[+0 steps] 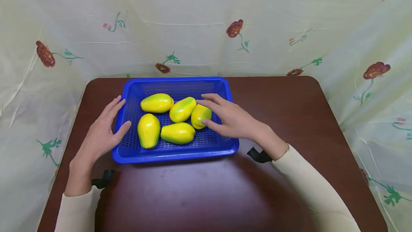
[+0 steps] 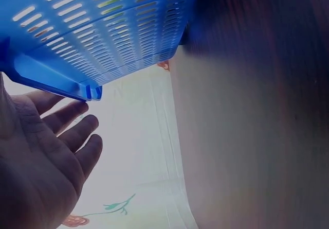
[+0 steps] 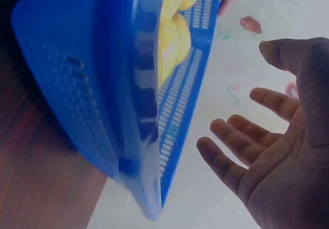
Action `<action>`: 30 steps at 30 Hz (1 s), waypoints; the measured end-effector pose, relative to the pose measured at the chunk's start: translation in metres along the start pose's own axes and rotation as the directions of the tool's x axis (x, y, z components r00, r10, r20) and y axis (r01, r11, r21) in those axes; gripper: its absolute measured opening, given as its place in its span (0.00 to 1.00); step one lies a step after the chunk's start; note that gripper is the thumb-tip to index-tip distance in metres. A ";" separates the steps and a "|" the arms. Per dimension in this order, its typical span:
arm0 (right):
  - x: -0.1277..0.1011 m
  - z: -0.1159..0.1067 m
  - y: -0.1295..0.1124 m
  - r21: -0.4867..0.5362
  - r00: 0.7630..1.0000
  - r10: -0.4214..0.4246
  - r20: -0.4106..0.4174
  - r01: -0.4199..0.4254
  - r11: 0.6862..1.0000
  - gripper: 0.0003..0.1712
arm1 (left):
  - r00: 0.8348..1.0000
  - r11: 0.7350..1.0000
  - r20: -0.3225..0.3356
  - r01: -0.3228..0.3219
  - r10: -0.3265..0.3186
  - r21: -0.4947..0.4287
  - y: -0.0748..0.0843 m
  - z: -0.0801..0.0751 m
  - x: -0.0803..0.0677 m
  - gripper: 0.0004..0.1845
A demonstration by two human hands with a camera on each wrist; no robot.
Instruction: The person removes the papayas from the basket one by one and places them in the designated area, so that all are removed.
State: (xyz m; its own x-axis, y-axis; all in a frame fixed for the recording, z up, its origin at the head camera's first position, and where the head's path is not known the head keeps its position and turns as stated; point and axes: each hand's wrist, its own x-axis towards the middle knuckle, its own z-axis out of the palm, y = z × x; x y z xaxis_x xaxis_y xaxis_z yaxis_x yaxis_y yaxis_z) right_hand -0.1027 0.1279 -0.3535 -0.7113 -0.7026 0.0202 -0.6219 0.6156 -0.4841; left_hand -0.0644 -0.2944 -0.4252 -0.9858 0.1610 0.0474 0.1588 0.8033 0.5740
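A blue plastic basket [image 1: 175,157] with slotted walls holds several glossy yellow-green fruits that look like papayas, among them one at the front left [image 1: 148,131] and one at the right [image 1: 199,118]. My left hand [image 1: 101,131] is at the basket's left rim, thumb over the edge and fingers extended along the outside. In the left wrist view its fingers hang loosely beside the wall. Over the basket's right side is my right hand [image 1: 233,115], its fingers spread above the rightmost fruit. The right wrist view shows this hand [image 3: 282,141] apart from the basket, holding nothing.
The basket stands toward the back left of a dark brown table [image 1: 283,117] with rounded corners. Behind and beside the table hangs a pale flowered curtain [image 1: 199,20]. A black strap [image 1: 259,155] shows at my right wrist, another [image 1: 103,179] at my left.
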 end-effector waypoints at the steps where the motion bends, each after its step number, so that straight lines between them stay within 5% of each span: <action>1: 0.003 0.001 -0.001 -0.002 1.000 -0.004 0.015 0.004 1.000 0.37 | 1.000 1.000 -0.002 0.000 0.000 0.007 0.001 0.000 0.000 0.45; 30: 0.059 0.013 -0.026 -0.083 0.932 -0.070 0.355 0.106 0.991 0.33 | 0.992 0.995 -0.078 -0.097 0.096 -0.014 -0.002 0.010 -0.001 0.41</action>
State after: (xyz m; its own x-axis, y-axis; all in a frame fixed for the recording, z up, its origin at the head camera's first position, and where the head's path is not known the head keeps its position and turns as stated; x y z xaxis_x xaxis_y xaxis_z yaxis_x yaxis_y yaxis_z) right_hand -0.1241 0.0657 -0.3508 -0.5033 -0.8249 -0.2575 -0.7188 0.5650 -0.4050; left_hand -0.0629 -0.2910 -0.4346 -0.9673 0.1917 0.1659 0.2529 0.7755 0.5784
